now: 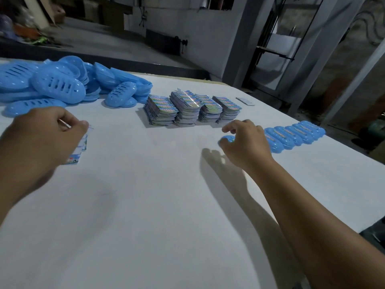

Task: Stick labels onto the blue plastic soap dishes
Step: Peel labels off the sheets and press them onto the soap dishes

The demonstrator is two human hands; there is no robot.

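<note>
Dish pile (54, 84) at table's (145, 205) far left corner; label stacks (191, 107) mid-far; dish row (295, 136) along right edge.

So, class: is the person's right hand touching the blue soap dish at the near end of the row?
Touching. The head view shows the right hand with fingers curled down onto the nearest soap dish of the row, no gap visible.

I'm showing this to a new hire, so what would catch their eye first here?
Probably the loose heap of blue dishes at the table's far left, then the four label stacks mid-table. At right, the right hand rests on the near end of a tidy dish row, while the left hand holds a few labels.
</note>
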